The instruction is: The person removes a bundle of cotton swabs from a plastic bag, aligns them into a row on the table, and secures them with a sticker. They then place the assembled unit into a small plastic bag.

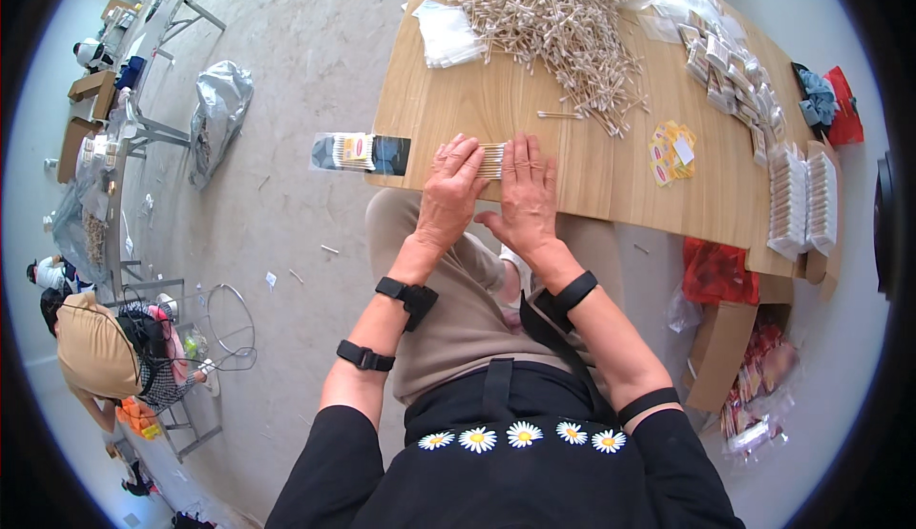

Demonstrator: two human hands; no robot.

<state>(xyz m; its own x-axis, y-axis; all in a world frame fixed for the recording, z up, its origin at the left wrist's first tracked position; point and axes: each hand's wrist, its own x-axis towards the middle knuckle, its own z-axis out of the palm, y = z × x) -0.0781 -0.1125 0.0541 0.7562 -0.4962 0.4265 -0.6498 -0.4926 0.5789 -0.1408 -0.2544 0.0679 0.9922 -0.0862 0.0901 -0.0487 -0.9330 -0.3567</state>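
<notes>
A row of cotton swabs (490, 161) lies side by side on the wooden table, close to its near edge. My left hand (452, 188) covers the row's left end, fingers bent and held together. Against the right end presses my right hand (528, 193), its fingers straight and close together and its thumb held away. Between them the two hands hold the row; the swab tips are hidden under my fingers. Just left of my left hand, a packet of cotton swabs (355, 151) with a printed label rests on a dark flat piece (391, 155) at the table's edge.
Beyond my hands lies a big heap of loose cotton swabs (563, 28), with white plastic bags (447, 35) beside it. Yellow label cards (672, 153) are to the right, near stacked filled packs (801, 200). A cardboard box (722, 352) stands below; a person (100, 348) sits far left.
</notes>
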